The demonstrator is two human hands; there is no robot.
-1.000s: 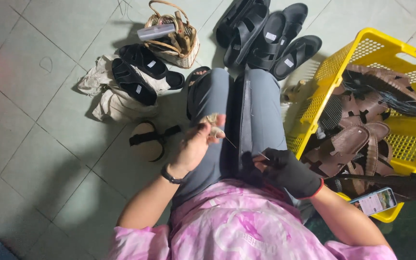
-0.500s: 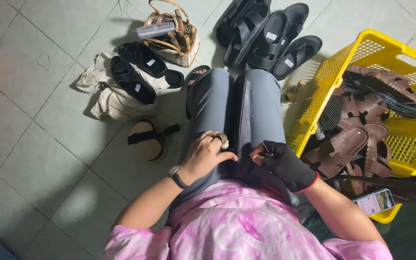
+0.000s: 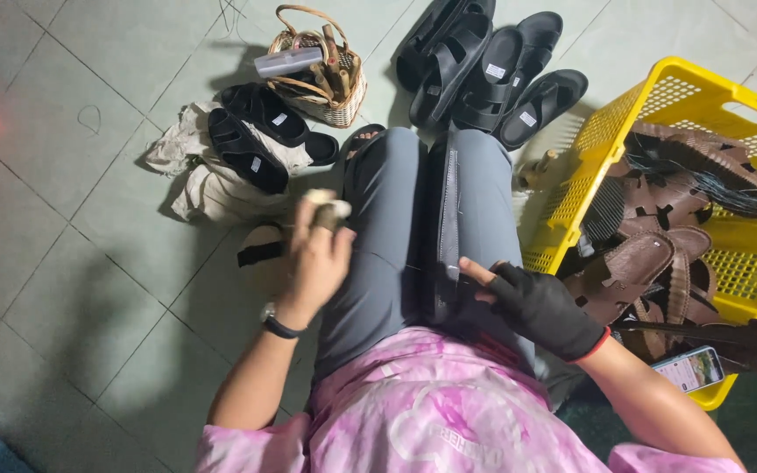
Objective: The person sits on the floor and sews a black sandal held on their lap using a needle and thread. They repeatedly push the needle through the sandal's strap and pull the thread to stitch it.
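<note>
My left hand hovers over my left thigh, fingers curled in around a small pale lump that pokes out above my knuckles (the hand is blurred, so I cannot tell what the lump is, or how tight the grip is). A dark watch sits on that wrist.

My right hand, in a black fingerless glove, rests on a long dark strap that lies along my lap between my grey trouser legs. The thumb and forefinger stick out bare and pinch the near end of the strap; the other fingers are folded loosely against it.

Just beside my right leg stands a yellow basket piled with brown sandals, and a phone leans at its near corner. Past my knees lie black sandals, a small wicker basket, and another black pair on a crumpled cloth.
</note>
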